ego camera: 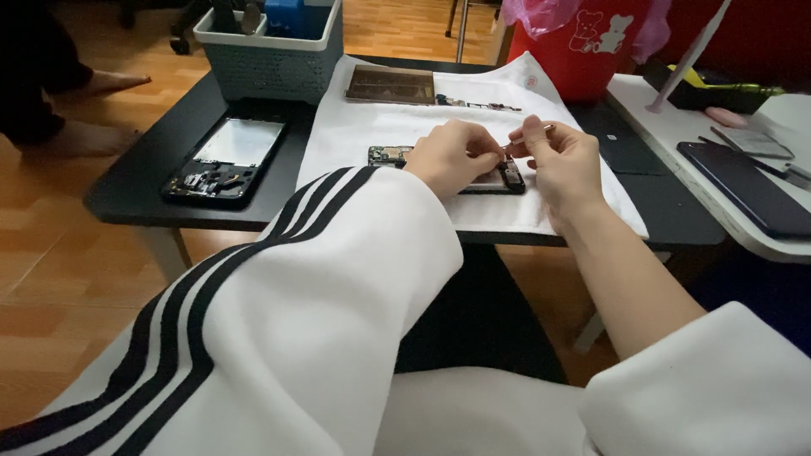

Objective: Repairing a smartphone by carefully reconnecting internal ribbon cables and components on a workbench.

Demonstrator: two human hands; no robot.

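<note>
Step in hand: you work inside the opened phone [460,173] on the white cloth [372,127]. Left hand [452,156] pinches closed above it; right hand [562,160] grips tweezers [532,135]. Next likely needs fine, steady placement.

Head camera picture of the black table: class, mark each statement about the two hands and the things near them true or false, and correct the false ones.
1. Both hands, left hand and right hand, work over the opened black phone body. True.
2. The opened phone lies on a red cloth. False: it lies on a white cloth.
3. A second opened black phone frame lies on the bare black table, to the left of the cloth. True.
4. The grey plastic basket stands at the near table edge. False: it stands at the far edge.
5. The right hand holds a thin metal tool. True.
</note>
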